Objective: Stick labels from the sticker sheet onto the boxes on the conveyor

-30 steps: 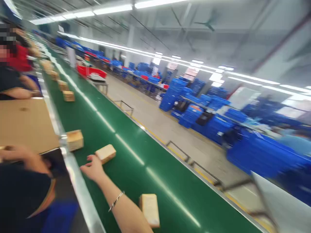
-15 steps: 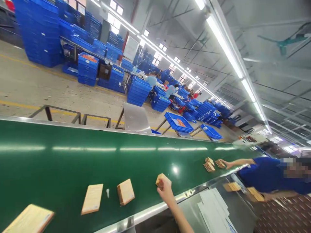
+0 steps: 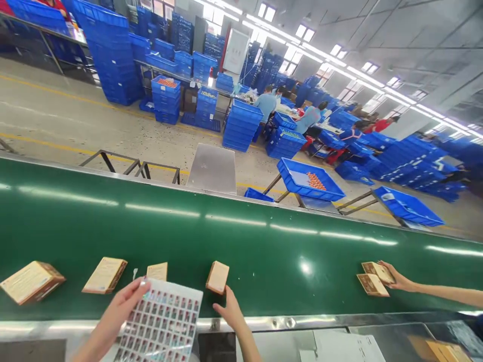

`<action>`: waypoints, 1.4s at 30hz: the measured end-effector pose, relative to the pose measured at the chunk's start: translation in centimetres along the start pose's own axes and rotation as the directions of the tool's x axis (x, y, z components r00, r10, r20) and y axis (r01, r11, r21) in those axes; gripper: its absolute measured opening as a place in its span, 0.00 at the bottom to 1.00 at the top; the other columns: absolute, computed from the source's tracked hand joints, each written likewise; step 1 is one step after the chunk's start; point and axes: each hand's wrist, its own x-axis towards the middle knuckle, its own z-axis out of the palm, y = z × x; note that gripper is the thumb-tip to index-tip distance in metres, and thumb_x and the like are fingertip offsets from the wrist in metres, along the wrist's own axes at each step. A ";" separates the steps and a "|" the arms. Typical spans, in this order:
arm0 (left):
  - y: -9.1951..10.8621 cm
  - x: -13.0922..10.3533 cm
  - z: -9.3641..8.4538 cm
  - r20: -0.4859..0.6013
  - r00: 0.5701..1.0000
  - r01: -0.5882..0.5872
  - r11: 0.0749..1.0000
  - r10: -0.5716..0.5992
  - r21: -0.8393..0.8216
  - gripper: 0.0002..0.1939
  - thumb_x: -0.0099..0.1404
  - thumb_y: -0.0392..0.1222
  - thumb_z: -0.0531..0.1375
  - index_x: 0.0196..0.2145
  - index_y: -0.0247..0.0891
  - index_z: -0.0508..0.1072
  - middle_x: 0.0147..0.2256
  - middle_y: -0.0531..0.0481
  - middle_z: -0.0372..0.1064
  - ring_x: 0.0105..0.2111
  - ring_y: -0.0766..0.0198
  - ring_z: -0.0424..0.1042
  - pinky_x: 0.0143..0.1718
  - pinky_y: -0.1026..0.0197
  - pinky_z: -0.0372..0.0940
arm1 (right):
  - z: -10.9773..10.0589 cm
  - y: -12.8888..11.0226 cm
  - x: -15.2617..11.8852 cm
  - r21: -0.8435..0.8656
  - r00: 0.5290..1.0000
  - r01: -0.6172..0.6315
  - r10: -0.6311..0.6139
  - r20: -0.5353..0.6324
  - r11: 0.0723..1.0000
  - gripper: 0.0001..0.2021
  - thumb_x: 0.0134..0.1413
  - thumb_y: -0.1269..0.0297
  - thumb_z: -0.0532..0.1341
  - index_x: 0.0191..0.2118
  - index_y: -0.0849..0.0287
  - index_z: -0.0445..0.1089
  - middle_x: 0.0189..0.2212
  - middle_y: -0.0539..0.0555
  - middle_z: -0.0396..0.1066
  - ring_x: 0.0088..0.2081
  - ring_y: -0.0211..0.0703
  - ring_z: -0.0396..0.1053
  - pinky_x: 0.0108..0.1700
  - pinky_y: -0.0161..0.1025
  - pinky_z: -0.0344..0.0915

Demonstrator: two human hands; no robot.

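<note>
Both bare forearms [image 3: 249, 344] rise from the bottom edge of the view. The left hand [image 3: 124, 304] angles up and to the right, its fingers [image 3: 132, 288] drawn together in a pinch. The right hand [image 3: 231, 310] leans up and to the left, its thumb [image 3: 219, 307] spread away from the extended fingers; the two hands are apart.

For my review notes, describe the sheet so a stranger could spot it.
Find the green conveyor belt. Over its near edge, the person's left hand holds a white sheet. Its grid of small prints sets it apart from the tan boxes.
</note>
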 end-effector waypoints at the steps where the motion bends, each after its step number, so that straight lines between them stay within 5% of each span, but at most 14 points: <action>1: 0.2 -0.5 1.2 0.047 0.999 -0.015 1.000 0.015 0.003 0.39 0.45 0.81 0.60 0.30 0.39 0.70 0.25 0.54 0.69 0.26 0.60 0.71 0.28 0.60 0.67 | 0.2 -0.6 -0.5 0.024 1.000 0.018 -0.018 0.007 1.000 0.11 0.54 0.62 0.69 0.41 0.62 0.74 0.40 0.56 0.77 0.44 0.49 0.76 0.50 0.51 0.71; 4: 1.2 -2.0 3.9 0.169 0.983 -0.081 0.996 0.073 0.040 0.42 0.36 0.87 0.57 0.25 0.41 0.66 0.20 0.58 0.59 0.22 0.63 0.62 0.26 0.62 0.60 | -1.2 -2.4 -1.5 0.106 0.997 0.077 -0.077 -0.004 0.991 0.07 0.53 0.59 0.65 0.33 0.57 0.75 0.33 0.58 0.79 0.38 0.53 0.79 0.43 0.49 0.75; 10: 4.8 -3.9 5.5 0.390 0.902 -0.293 0.928 0.187 0.232 0.30 0.54 0.75 0.55 0.22 0.43 0.62 0.21 0.57 0.54 0.25 0.62 0.55 0.29 0.61 0.55 | -6.8 -8.5 -3.5 0.252 0.962 0.252 -0.214 -0.169 0.934 0.18 0.65 0.53 0.52 0.42 0.56 0.76 0.37 0.59 0.79 0.40 0.50 0.78 0.42 0.41 0.74; 14: 5.6 -4.0 7.2 0.465 0.860 -0.391 0.857 0.210 0.336 0.24 0.57 0.66 0.52 0.21 0.43 0.57 0.19 0.58 0.51 0.24 0.62 0.54 0.29 0.60 0.50 | -6.9 -12.5 -4.8 0.179 0.843 0.537 -0.521 -0.133 0.824 0.08 0.63 0.62 0.60 0.43 0.50 0.76 0.39 0.54 0.79 0.42 0.47 0.77 0.46 0.39 0.73; 16: 5.2 -3.9 8.4 0.469 0.857 -0.409 0.834 0.212 0.371 0.23 0.59 0.64 0.50 0.21 0.43 0.55 0.18 0.58 0.50 0.23 0.61 0.54 0.28 0.60 0.48 | -6.5 -12.9 -4.9 0.105 0.781 0.622 -0.606 -0.151 0.776 0.08 0.62 0.67 0.61 0.44 0.49 0.76 0.38 0.53 0.79 0.41 0.47 0.77 0.45 0.40 0.73; 21: 4.4 -4.0 10.1 0.486 0.851 -0.435 0.786 0.200 0.439 0.18 0.63 0.55 0.49 0.22 0.43 0.54 0.19 0.58 0.50 0.24 0.61 0.56 0.28 0.60 0.47 | -6.9 -11.5 -4.6 0.085 0.766 0.643 -0.636 -0.091 0.761 0.09 0.61 0.72 0.60 0.41 0.50 0.75 0.35 0.52 0.78 0.37 0.45 0.77 0.40 0.37 0.73; 26: 4.1 -3.5 10.2 0.540 0.832 -0.450 0.724 0.126 0.523 0.12 0.60 0.42 0.57 0.23 0.42 0.57 0.20 0.59 0.56 0.26 0.62 0.62 0.28 0.62 0.49 | -6.2 -10.6 -4.5 0.155 0.822 0.570 -0.560 -0.108 0.807 0.08 0.58 0.73 0.60 0.35 0.52 0.73 0.31 0.51 0.75 0.35 0.43 0.74 0.39 0.37 0.72; 30: 3.0 -2.2 10.4 0.515 0.853 -0.423 0.687 0.082 0.591 0.06 0.62 0.32 0.59 0.29 0.39 0.67 0.29 0.55 0.69 0.34 0.60 0.70 0.37 0.60 0.60 | -3.9 -10.5 -4.3 0.167 0.837 0.545 -0.521 -0.166 0.822 0.07 0.58 0.73 0.58 0.33 0.53 0.71 0.33 0.54 0.74 0.38 0.45 0.74 0.41 0.39 0.72; 36: 0.4 0.6 8.4 0.423 0.905 -0.324 0.707 0.039 0.628 0.04 0.69 0.39 0.62 0.37 0.35 0.73 0.38 0.50 0.74 0.42 0.57 0.74 0.48 0.50 0.66 | -0.4 -9.4 -4.1 0.207 0.885 0.466 -0.454 -0.107 0.860 0.04 0.57 0.68 0.60 0.32 0.53 0.72 0.38 0.55 0.76 0.42 0.46 0.76 0.46 0.39 0.72; 40: -0.7 2.0 5.5 0.377 0.926 -0.266 0.769 0.036 0.581 0.07 0.70 0.41 0.62 0.34 0.35 0.73 0.36 0.51 0.75 0.40 0.58 0.75 0.47 0.51 0.67 | -0.8 -4.9 -1.4 0.165 0.968 0.193 -0.161 -0.193 0.967 0.12 0.59 0.56 0.59 0.44 0.55 0.72 0.45 0.61 0.76 0.48 0.54 0.75 0.46 0.44 0.73; 42: -1.3 2.2 4.2 0.350 0.936 -0.237 0.796 0.035 0.556 0.08 0.70 0.41 0.61 0.33 0.35 0.72 0.33 0.53 0.74 0.38 0.58 0.76 0.46 0.53 0.68 | -2.1 -1.9 0.7 0.142 0.961 -0.003 0.042 -0.275 0.990 0.23 0.59 0.49 0.59 0.53 0.61 0.69 0.49 0.69 0.73 0.55 0.62 0.70 0.52 0.52 0.69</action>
